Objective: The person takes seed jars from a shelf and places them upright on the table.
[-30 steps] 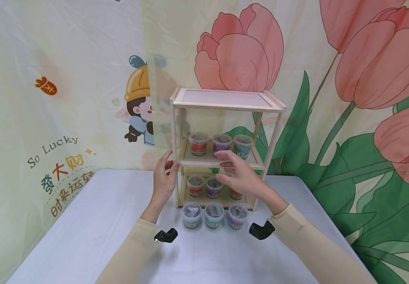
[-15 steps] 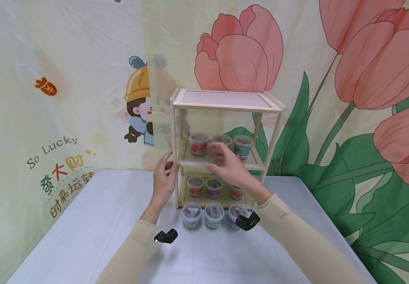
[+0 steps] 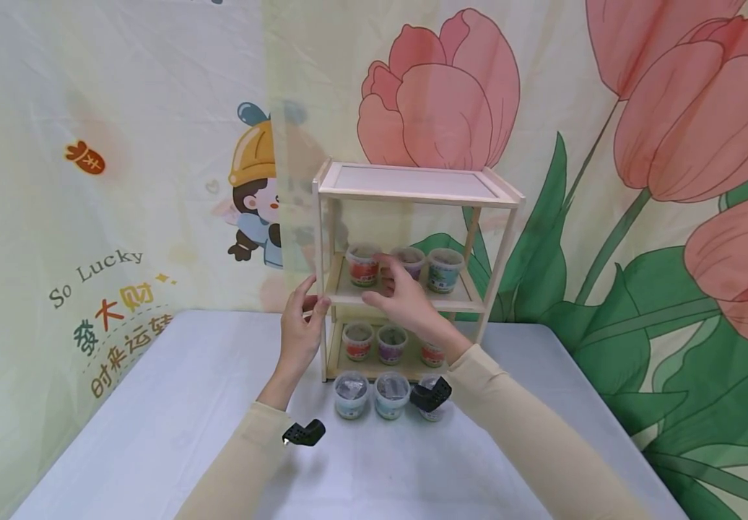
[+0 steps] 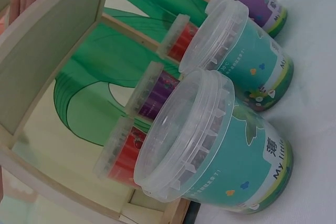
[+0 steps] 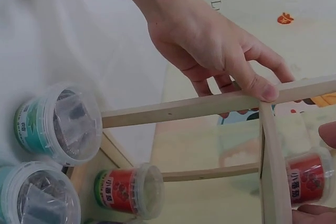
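Red-labelled round clear plastic tub (image 3: 362, 270) on middle shelf (image 3: 468, 306) of pale wooden rack (image 3: 419, 197), right hand (image 3: 409, 300) beside it, thumb and fingers parted, contact unclear; left hand (image 3: 301, 328) grips rack's left front post (image 3: 318, 231)

Beige sleeves (image 3: 533, 433), black wrist cams (image 3: 305, 432)
Long, plain sleeves with soft creases near the ends, bare fingers (image 5: 275, 65), and the cams are chunky little bent blocks with tiny dots on one end.

Pink tulips (image 3: 439, 108) (huge, with green leaves (image 3: 539, 238)) decorate a pale backdrop (image 3: 153, 72) behind the white table (image 3: 218, 361).
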Tool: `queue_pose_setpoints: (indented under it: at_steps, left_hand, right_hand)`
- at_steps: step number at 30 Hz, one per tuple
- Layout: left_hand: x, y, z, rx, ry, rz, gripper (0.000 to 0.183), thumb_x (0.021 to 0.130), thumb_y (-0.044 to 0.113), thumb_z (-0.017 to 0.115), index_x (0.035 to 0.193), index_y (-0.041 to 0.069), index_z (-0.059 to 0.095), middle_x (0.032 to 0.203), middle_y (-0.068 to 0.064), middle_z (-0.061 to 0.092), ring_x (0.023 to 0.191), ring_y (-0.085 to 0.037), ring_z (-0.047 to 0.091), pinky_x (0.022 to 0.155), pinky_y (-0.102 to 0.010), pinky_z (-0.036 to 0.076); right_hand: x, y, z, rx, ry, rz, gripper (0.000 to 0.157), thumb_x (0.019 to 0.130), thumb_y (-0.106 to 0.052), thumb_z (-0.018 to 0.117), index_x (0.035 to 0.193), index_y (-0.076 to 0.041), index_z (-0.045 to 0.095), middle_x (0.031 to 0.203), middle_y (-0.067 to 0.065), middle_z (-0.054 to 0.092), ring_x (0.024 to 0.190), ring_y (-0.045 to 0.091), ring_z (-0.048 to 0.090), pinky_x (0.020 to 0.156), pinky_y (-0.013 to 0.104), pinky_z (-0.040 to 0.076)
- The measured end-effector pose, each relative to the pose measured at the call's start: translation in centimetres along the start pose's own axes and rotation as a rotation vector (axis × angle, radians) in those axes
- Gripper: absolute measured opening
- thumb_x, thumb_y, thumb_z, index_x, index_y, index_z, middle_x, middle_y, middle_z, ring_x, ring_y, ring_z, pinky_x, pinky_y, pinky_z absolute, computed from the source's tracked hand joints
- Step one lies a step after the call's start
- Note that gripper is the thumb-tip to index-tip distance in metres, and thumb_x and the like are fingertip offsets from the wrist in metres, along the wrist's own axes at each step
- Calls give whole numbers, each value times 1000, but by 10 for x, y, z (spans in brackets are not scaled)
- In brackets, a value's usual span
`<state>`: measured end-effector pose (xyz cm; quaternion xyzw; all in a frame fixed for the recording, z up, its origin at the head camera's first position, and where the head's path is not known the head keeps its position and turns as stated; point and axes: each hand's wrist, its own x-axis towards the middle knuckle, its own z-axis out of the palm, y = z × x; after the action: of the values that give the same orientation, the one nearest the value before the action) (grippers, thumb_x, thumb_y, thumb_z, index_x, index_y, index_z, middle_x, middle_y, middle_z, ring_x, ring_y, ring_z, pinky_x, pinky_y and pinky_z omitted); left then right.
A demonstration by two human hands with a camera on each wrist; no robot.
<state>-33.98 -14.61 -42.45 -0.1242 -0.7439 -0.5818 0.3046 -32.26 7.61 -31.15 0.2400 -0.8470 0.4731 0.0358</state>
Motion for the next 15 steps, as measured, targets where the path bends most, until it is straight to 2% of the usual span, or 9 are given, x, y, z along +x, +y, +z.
queue_pose_setpoints:
  at_steps: [6,11,15]
  left_hand:
    - [-1,0,-1,1,3,0,54,108,32,64,159,24,47,128,-18,60,114,-30,62,98,-54,53]
    - [0,0,0,-2,8,4,53,108,30,64,158,23,49,127,-17,61,113,-30,62,96,-54,54]
    - [1,0,0,-8,9,8,53,108,28,65,158,22,49,127,-19,61,114,-31,62,97,-55,54]
  right_hand:
    - [12,-4,10,-92,26,20,83,102,-24,72,169,-25,25,170,16,33,152,40,40,120,53,39]
    - [22,-6,17,-145,40,33,85,100,-27,72,170,-25,24,168,15,38,148,38,46,115,56,43]
    - [31,-5,22,-175,50,22,86,97,-22,72,169,-24,26,165,17,43,142,38,53,112,55,47]
